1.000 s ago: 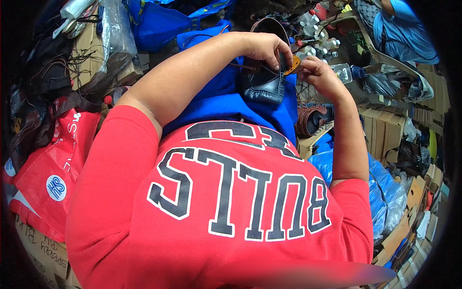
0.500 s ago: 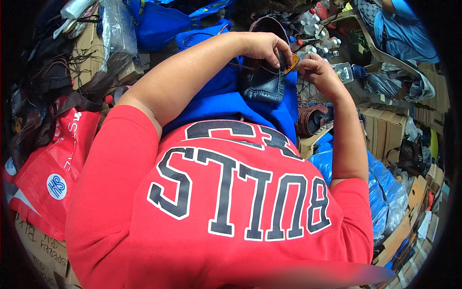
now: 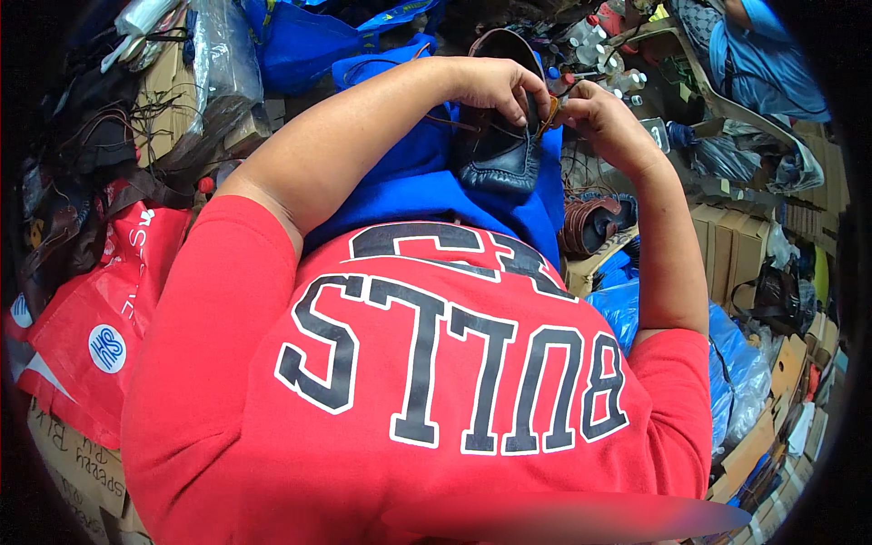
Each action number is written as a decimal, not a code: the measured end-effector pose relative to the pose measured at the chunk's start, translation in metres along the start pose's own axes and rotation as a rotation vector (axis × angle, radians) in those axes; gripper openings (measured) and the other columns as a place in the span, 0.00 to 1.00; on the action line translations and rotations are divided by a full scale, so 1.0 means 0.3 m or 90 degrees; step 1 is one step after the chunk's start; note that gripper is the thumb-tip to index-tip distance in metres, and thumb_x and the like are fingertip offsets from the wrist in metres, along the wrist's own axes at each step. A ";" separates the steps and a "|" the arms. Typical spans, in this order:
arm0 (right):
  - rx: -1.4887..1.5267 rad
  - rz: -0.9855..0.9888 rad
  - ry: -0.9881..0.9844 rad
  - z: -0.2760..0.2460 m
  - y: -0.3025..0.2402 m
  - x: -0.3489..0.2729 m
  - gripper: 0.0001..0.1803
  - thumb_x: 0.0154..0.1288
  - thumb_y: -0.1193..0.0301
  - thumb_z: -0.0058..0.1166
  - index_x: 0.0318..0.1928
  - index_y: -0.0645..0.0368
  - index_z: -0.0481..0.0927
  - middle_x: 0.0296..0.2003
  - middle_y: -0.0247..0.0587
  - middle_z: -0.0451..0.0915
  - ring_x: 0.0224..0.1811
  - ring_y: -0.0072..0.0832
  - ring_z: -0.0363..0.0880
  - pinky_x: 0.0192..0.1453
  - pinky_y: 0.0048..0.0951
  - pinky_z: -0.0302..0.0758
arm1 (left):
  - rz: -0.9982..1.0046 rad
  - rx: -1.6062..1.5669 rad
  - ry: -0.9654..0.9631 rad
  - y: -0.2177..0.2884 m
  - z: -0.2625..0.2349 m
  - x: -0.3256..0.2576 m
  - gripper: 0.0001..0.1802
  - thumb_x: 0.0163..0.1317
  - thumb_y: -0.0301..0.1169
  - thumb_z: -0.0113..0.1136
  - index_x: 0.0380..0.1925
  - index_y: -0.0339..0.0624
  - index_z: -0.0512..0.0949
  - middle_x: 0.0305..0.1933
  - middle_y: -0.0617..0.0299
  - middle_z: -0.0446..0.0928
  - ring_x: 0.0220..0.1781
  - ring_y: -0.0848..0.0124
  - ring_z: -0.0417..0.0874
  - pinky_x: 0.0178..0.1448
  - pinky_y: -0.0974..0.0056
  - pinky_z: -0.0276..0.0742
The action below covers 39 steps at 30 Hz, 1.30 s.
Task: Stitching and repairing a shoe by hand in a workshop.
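A dark leather shoe [image 3: 498, 169] with a stitched, puckered toe rests on the blue cloth [image 3: 400, 195] over my lap, its toe toward me. At the right side of its opening a small tan piece [image 3: 549, 111] stands up, seen nearly edge-on. My left hand [image 3: 501, 89] reaches over the shoe, with thumb and forefinger closed at the tan piece. Beside it, my right hand [image 3: 599, 123] is pinched close to the piece's other side; what lies between its fingertips is too small to make out. A thin brown lace [image 3: 445, 121] runs out leftward beneath my left hand.
Small bottles [image 3: 627, 84] crowd beyond my right hand. Another brown shoe [image 3: 595, 222] sits below my right wrist, near cardboard boxes [image 3: 731, 241] and blue plastic [image 3: 722, 354]. A red bag [image 3: 109, 309] lies at left. Part of another person in blue [image 3: 772, 68] shows upper right.
My right hand has moved slightly up and left, closer to my left fingers. The tan piece has turned from showing its face to nearly edge-on. The shoe stays in place.
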State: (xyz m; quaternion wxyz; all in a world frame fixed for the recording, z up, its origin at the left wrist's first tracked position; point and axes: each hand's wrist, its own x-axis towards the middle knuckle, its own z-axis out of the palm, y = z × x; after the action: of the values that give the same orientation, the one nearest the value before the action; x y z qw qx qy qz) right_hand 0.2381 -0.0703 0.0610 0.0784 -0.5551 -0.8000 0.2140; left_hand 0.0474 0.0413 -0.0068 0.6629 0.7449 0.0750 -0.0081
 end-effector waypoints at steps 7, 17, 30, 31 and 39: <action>0.013 0.007 -0.036 -0.010 0.003 0.004 0.10 0.53 0.80 0.54 0.33 0.50 0.83 0.29 0.41 0.74 0.35 0.36 0.75 0.39 0.32 0.72 | -0.009 0.027 0.027 0.010 0.019 0.004 0.18 0.51 0.21 0.62 0.44 0.42 0.77 0.34 0.64 0.80 0.38 0.77 0.78 0.47 0.69 0.73; 0.249 0.130 -0.115 0.020 0.061 -0.050 0.14 0.51 0.84 0.54 0.38 0.58 0.83 0.34 0.36 0.76 0.39 0.24 0.76 0.44 0.24 0.73 | -0.027 0.068 0.019 0.043 0.020 -0.018 0.21 0.52 0.24 0.64 0.49 0.44 0.77 0.34 0.62 0.80 0.37 0.76 0.78 0.46 0.69 0.74; 0.277 0.100 -0.105 0.024 0.076 -0.007 0.07 0.55 0.82 0.54 0.34 0.59 0.81 0.31 0.35 0.74 0.37 0.25 0.74 0.44 0.25 0.71 | -0.021 0.018 0.014 0.006 0.024 -0.004 0.21 0.52 0.21 0.62 0.49 0.43 0.75 0.34 0.63 0.79 0.37 0.76 0.78 0.46 0.69 0.73; 0.297 0.121 -0.114 0.025 0.075 -0.007 0.07 0.54 0.81 0.55 0.34 0.60 0.81 0.31 0.34 0.75 0.37 0.24 0.74 0.44 0.25 0.71 | -0.028 0.004 0.017 0.002 0.025 -0.005 0.21 0.52 0.21 0.61 0.48 0.42 0.76 0.34 0.64 0.79 0.38 0.77 0.78 0.46 0.69 0.74; 0.419 0.212 -0.127 0.067 0.041 -0.041 0.10 0.55 0.78 0.61 0.40 0.62 0.83 0.30 0.31 0.80 0.34 0.19 0.76 0.43 0.22 0.73 | -0.004 0.000 0.037 -0.036 0.034 0.003 0.20 0.50 0.21 0.63 0.46 0.41 0.77 0.36 0.66 0.79 0.38 0.78 0.78 0.47 0.69 0.74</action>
State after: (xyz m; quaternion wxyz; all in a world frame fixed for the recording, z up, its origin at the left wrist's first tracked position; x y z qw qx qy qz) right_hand 0.2459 -0.0831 0.0390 0.1388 -0.5989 -0.5911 0.5222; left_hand 0.0479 0.0325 -0.0188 0.6602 0.7447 0.0966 0.0114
